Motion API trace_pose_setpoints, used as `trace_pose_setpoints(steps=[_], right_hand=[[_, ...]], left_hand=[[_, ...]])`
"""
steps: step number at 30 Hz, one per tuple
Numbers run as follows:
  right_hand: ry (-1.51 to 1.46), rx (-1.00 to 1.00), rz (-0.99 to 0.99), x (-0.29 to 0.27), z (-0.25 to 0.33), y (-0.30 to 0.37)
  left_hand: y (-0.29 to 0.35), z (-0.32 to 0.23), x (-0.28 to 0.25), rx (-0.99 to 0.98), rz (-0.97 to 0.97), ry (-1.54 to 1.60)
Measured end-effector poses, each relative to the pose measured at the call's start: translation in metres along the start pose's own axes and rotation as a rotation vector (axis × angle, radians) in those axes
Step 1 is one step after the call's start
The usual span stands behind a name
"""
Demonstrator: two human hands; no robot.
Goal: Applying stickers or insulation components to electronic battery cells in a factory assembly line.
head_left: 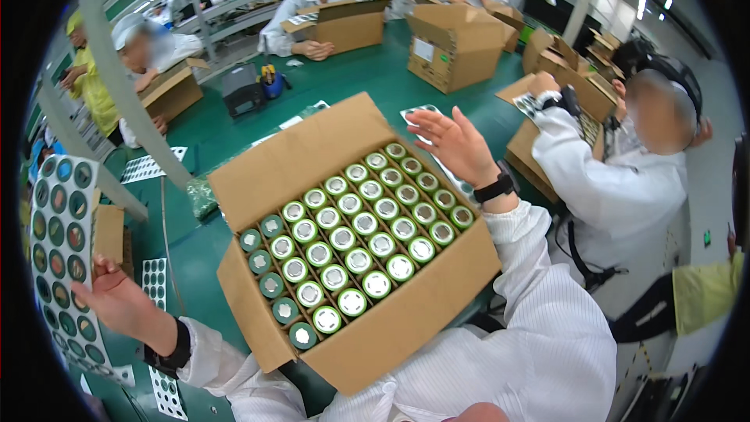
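In front of me stands an open cardboard box with its flaps folded out. Green cylindrical battery cells stand upright in it, parted by a cardboard grid. Along the left side, several cells have dark green round tops; most others show bare metal inside a pale green rim. My left hand grips the right edge of a white sheet of dark green round stickers, its thumb across the front. My right hand holds nothing, fingers spread, above the box's far right corner.
More sticker sheets lie on the green table. Bubble wrap touches the box's left side. Across the table are a black device, a blue tool holder and other boxes. A co-worker works close on my right.
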State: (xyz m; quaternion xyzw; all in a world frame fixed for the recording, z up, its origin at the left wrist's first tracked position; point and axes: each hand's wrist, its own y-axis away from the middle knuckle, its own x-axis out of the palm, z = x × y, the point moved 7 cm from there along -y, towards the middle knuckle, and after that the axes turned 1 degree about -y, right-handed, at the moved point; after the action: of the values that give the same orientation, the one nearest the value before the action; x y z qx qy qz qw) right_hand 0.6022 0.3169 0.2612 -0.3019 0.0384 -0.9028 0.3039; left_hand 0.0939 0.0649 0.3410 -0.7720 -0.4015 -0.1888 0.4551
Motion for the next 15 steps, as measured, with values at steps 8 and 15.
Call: trace_pose_setpoints(steps=[8,15], right_hand=[[0.629,-0.211,-0.241,0.023,0.044,0.158],[1.634,-0.506,-0.128,0.108,0.018,0.215]], left_hand=[[0.014,-0.006,0.010,-0.105,0.045,0.059],[0.021,-0.016,0.023,-0.036,0.041,0.142]])
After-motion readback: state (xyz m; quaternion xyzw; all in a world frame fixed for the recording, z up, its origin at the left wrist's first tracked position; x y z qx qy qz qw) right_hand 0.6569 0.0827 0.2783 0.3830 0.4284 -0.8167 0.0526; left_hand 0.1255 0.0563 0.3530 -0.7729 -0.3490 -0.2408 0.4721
